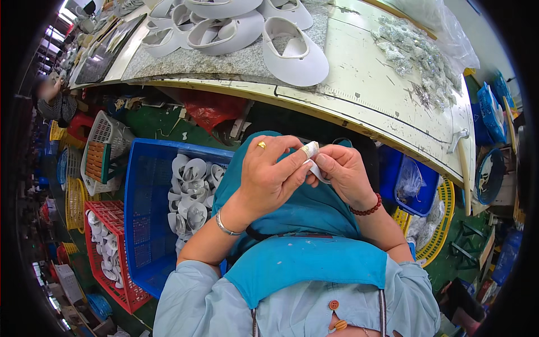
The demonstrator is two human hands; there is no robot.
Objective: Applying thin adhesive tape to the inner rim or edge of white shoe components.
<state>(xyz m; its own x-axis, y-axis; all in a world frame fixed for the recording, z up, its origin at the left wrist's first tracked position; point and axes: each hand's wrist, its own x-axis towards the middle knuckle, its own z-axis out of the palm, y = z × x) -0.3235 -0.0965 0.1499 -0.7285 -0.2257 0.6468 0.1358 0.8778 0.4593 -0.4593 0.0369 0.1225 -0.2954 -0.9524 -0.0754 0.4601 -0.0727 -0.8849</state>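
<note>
Both hands meet above my lap, near the table's front edge. My left hand (273,168) has its fingers drawn together, with a whitish wrapping (309,149) around one fingertip. Between the hands hangs a small white strip (319,173), pinched at its upper end by the left fingers. My right hand (343,173) is closed, its thumb and fingers pressed against the same strip beside the wrapped fingertip. The fingers partly hide the strip, so its full length does not show. On the table lie several white shoe uppers (296,63), the closest one toe toward me.
A pale worktable (359,62) carries a grey stone slab (247,70) and a heap of clear glittery trimmings (412,48). To my left, a blue crate (147,224) and a red crate (115,292) hold white pieces. A blue bin (429,194) and yellow basket (449,208) stand right.
</note>
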